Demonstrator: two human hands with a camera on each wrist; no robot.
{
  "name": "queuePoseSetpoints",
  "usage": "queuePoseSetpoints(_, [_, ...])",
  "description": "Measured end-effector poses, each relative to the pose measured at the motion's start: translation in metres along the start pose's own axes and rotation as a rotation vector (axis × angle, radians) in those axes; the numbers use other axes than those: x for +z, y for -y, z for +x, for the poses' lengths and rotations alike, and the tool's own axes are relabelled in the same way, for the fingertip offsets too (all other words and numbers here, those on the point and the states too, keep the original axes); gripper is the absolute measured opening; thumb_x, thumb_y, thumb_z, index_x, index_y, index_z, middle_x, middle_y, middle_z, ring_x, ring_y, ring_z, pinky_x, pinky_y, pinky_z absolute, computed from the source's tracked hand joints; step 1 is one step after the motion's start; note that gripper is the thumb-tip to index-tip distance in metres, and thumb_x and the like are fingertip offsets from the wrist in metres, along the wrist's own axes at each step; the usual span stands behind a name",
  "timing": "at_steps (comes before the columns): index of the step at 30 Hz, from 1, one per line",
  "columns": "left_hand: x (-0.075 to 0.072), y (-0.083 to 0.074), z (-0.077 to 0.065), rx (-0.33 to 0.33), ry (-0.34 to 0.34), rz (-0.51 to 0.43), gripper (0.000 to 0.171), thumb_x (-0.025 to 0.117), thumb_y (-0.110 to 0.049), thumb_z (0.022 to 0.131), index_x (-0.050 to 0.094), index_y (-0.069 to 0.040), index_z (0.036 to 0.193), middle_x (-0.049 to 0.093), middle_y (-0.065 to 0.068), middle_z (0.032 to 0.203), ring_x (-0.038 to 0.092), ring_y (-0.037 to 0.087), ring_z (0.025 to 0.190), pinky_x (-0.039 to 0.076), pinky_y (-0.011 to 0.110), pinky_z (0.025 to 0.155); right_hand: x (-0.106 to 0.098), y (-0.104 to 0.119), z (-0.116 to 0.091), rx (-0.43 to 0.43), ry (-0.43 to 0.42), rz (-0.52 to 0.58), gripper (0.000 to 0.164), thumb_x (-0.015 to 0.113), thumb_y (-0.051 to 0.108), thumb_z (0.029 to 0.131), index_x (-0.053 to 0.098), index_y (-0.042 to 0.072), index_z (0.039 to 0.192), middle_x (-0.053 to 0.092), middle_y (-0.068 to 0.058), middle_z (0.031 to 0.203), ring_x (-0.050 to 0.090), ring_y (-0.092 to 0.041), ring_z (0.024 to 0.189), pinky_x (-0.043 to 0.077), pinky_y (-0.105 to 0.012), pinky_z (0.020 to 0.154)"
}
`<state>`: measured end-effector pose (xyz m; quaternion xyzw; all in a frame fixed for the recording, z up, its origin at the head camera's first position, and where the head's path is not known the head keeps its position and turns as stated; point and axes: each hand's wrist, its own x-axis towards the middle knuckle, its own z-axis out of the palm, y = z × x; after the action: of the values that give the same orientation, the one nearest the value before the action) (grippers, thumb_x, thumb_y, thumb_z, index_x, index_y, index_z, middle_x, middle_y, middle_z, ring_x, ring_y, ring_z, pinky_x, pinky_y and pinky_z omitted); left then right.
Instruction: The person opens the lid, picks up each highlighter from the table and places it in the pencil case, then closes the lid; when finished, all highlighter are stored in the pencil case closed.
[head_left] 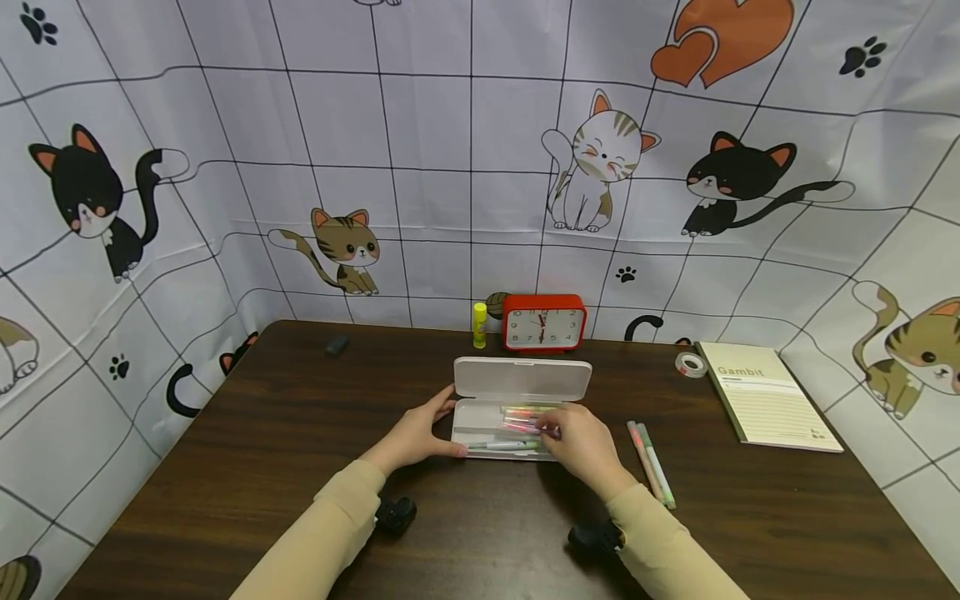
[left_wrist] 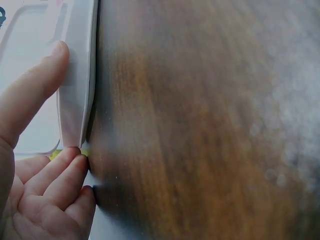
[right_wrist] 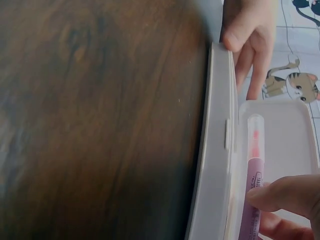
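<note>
An open white pencil case lies on the table, its lid tilted up at the back. My left hand holds the case's left end, with the thumb at the front corner and the fingers round the side. Over the right part of the case, my right hand pinches a purple highlighter between thumb and fingers; its clear cap shows a pink tip. Several highlighters lie in the back part of the case. A white and green pen lies along its front.
Two markers lie on the table right of my right hand. Behind the case stand a red clock and a yellow glue stick. A tape roll and a notebook are at the right, a dark eraser-like block at back left.
</note>
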<state>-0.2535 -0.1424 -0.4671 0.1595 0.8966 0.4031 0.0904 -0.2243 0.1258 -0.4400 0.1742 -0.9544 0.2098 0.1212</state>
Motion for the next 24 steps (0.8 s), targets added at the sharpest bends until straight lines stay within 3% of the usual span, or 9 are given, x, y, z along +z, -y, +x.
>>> queuePoseSetpoints(8, [0.0, -0.001, -0.001, 0.002, -0.001, -0.005, 0.107, 0.085, -0.033, 0.07, 0.02, -0.01, 0.152, 0.05, 0.013, 0.14, 0.045, 0.028, 0.131, 0.033, 0.048, 0.108, 0.01, 0.012, 0.007, -0.054, 0.005, -0.021, 0.01, 0.073, 0.008, 0.075, 0.073, 0.018, 0.078, 0.061, 0.006, 0.077, 0.051, -0.009, 0.068, 0.043, -0.027, 0.055])
queuePoseSetpoints(16, [-0.001, -0.001, -0.001, 0.011, 0.002, -0.012, 0.107, 0.085, -0.032, 0.07, 0.02, -0.008, 0.152, 0.05, 0.014, 0.14, 0.045, 0.028, 0.131, 0.033, 0.047, 0.108, 0.014, 0.025, 0.014, -0.15, -0.005, -0.003, 0.01, 0.076, 0.009, 0.075, 0.073, 0.016, 0.081, 0.066, 0.003, 0.081, 0.061, -0.013, 0.074, 0.05, -0.032, 0.063])
queuePoseSetpoints(24, [-0.001, 0.0, -0.001, 0.004, 0.001, -0.014, 0.107, 0.085, -0.031, 0.07, 0.02, -0.009, 0.152, 0.049, 0.014, 0.141, 0.044, 0.028, 0.132, 0.032, 0.047, 0.109, 0.01, 0.023, 0.01, -0.102, -0.011, 0.035, 0.009, 0.077, 0.011, 0.076, 0.072, 0.016, 0.082, 0.066, 0.002, 0.084, 0.062, -0.016, 0.079, 0.051, -0.035, 0.068])
